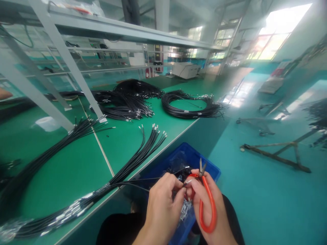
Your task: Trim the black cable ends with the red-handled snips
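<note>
My left hand (165, 202) pinches a thin black cable (143, 179) close to its silver end (187, 183). That cable runs back to a bundle of black cables (139, 160) with pale metal tips, lying across the table edge and wrapped in clear plastic (81, 204) lower down. In my right hand (212, 200) rests a pair of scissors (209, 207) with red handles, its short blades pointing up and slightly parted. The right thumb and fingertips meet at the cable's end, beside the left fingertips. Part of the scissors' other handle is hidden by my fingers.
Below my hands stands a blue bin (213, 165) with small dark and silver pieces. Coiled black cables (176, 110) and further cable bundles (122, 105) lie on the green table (76, 166). Grey shelf posts (68, 64) rise at left. A wheeled metal stand (278, 154) is on the floor.
</note>
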Tool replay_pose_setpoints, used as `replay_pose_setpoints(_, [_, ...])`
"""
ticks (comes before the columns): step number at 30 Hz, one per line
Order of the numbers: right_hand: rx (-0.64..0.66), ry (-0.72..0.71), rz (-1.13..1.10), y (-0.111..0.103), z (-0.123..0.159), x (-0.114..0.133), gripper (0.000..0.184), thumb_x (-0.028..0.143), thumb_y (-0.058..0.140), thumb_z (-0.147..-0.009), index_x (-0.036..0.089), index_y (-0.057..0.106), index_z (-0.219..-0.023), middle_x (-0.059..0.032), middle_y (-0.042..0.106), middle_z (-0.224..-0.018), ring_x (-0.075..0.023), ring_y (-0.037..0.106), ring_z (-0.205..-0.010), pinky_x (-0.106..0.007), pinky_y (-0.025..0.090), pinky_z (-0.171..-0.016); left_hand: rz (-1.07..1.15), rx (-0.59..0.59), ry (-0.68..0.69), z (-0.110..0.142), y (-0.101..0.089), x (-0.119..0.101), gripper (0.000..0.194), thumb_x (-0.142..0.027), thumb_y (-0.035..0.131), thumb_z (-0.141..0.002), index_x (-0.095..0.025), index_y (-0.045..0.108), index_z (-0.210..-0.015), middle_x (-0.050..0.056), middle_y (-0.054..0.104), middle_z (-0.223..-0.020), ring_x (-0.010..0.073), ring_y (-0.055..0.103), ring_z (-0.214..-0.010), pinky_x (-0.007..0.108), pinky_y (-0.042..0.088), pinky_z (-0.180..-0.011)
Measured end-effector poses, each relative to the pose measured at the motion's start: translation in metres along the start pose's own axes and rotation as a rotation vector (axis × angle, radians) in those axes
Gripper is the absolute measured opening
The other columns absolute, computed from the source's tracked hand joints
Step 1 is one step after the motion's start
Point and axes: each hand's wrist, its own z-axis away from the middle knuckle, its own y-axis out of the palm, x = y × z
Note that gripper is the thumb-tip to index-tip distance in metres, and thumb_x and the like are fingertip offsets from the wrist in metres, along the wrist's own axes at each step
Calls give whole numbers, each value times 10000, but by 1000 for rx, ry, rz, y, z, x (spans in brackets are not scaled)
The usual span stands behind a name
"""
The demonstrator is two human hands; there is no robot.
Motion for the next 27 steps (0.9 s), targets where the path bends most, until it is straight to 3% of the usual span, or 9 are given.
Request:
replay_pose_setpoints(4, [6, 6, 45, -1, -2, -3, 252, 304, 676, -778, 241, 533, -975, 61, 529, -662, -86, 469, -556, -193, 404, -520, -54, -21, 24, 0, 1, -3, 174, -127, 525, -800, -187, 557, -639, -6, 550, -650, 130, 523, -604, 224, 356, -560])
replay_pose_setpoints(9, [-38, -26, 150, -9, -4, -1, 332, 313, 735, -713, 229, 552, -977, 28, 597, -721, -86, 502, -595, -183, 414, -547, 153, -32, -186, -6, -8, 1, 163, -157, 579, -755, -184, 503, -613, -38, 484, -593, 105, 438, -527, 205, 322, -500])
replay_pose_setpoints(11, [130, 61, 185, -16, -4, 3, 345, 335, 756, -677, 204, 567, -935, 14, 617, -660, -66, 469, -493, -170, 366, -455, 324, -6, -285, -10, -15, 3, 169, -173, 602, -732, -180, 486, -609, -56, 439, -553, 96, 395, -510, 197, 310, -490])
replay_pose_setpoints(14, [555, 299, 142, -25, -5, 10, 388, 411, 752, -636, 159, 585, -879, -31, 653, -604, -32, 393, -365, -159, 270, -357, 572, 48, -359, -14, -22, 4, 159, -194, 632, -707, -169, 495, -630, -64, 427, -546, 90, 371, -521, 195, 310, -505])
replay_pose_setpoints(16, [688, 410, 116, -29, -5, 12, 387, 404, 742, -627, 142, 591, -868, -57, 672, -608, -27, 383, -342, -162, 253, -346, 649, 51, -363, -15, -25, 5, 152, -201, 648, -699, -159, 512, -648, -62, 438, -557, 89, 370, -535, 196, 309, -517])
replay_pose_setpoints(27, [585, 496, 207, -24, 0, 22, 161, 216, 611, -767, 168, 575, -916, -16, 647, -629, -46, 377, -407, -197, 273, -435, 688, 48, -314, -11, -24, 8, 156, -187, 661, -718, -155, 518, -663, -57, 447, -575, 91, 380, -560, 200, 311, -533])
